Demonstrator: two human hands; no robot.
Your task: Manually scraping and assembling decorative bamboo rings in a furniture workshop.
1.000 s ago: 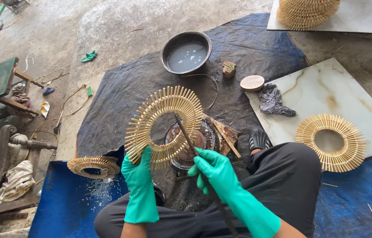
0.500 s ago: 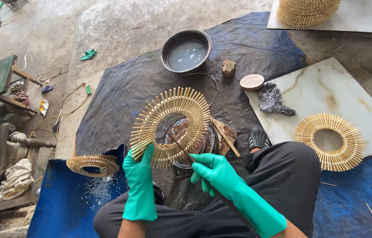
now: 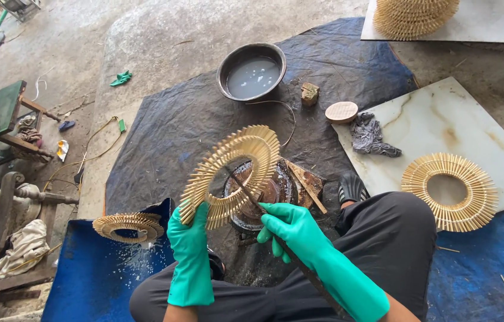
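Note:
My left hand [image 3: 190,238] wears a green rubber glove and grips the lower rim of a sunburst ring made of bamboo sticks [image 3: 228,173], holding it up tilted. My right hand [image 3: 291,229], also gloved in green, holds a long thin dark rod [image 3: 246,191] whose tip reaches through the ring's open centre. Under the ring a round rusty metal burner [image 3: 276,191] sits on the dark tarp [image 3: 180,125]. I sit cross-legged in black trousers.
A dark bowl of cloudy liquid [image 3: 252,74] stands on the tarp. Finished rings lie on a marble slab [image 3: 437,122] at right [image 3: 449,191] and on the blue sheet at left [image 3: 128,225]. A grey rag [image 3: 371,136], round wooden lid [image 3: 341,111] and wooden bench [image 3: 1,116] are nearby.
My left hand has turned and tilted the ring slightly rightward over the burner. My right hand has shifted the rod so its tip pokes further into the ring.

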